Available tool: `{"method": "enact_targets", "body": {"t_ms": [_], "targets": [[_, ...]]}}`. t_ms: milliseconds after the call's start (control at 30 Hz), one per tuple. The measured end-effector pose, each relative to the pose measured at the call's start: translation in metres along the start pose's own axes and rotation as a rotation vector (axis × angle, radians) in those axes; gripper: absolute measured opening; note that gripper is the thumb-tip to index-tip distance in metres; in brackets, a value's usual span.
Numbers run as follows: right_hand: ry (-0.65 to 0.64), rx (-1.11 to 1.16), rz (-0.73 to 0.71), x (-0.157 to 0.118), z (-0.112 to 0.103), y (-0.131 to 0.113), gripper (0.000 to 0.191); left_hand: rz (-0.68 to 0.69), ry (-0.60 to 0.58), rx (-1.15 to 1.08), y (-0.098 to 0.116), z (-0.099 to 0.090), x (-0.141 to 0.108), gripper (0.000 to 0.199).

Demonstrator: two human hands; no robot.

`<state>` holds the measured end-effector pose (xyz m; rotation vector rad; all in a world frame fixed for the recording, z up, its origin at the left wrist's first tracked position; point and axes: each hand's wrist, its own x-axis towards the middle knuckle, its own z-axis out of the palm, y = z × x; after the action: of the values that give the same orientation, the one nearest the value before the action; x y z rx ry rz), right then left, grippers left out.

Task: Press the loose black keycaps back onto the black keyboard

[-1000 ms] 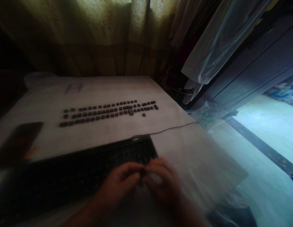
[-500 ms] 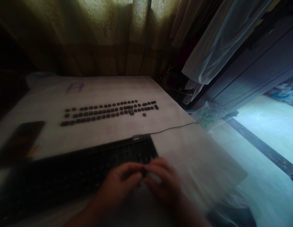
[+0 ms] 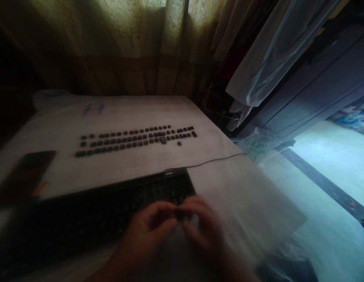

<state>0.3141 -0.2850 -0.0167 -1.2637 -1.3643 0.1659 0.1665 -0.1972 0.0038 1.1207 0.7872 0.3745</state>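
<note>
A small dark piece, like a keycap (image 3: 180, 214), is pinched between the fingertips of my left hand (image 3: 152, 227) and my right hand (image 3: 204, 225). Both hands meet over the right front part of a black keyboard (image 3: 105, 207), whose right end shows beyond my fingers. Farther back, black keycaps (image 3: 129, 145) lie in rows on the pale table. One single keycap (image 3: 179, 143) sits a little in front of the rows' right part. Blur hides the exact shape of the held piece.
A dark flat phone-like object (image 3: 27, 170) lies at the left of the table (image 3: 229, 184). A thin cable (image 3: 214, 159) runs right from the keyboard. Clear plastic (image 3: 258, 145) hangs by the right edge. A curtain (image 3: 111, 51) stands behind.
The small dark piece shows larger between my fingertips, and my fingers have shifted slightly around it. The keyboard and the rows of keycaps have stayed in place.
</note>
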Motion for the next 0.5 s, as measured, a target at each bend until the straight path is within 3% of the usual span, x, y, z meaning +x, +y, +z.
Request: {"method": "enact_targets", "body": {"t_ms": [500], "targets": [[0.001,0.042,0.021,-0.0014,0.0007,0.0030,0.027,0.080,0.058,0.090,-0.0074,-0.0012,0.0003,0.037]]}}
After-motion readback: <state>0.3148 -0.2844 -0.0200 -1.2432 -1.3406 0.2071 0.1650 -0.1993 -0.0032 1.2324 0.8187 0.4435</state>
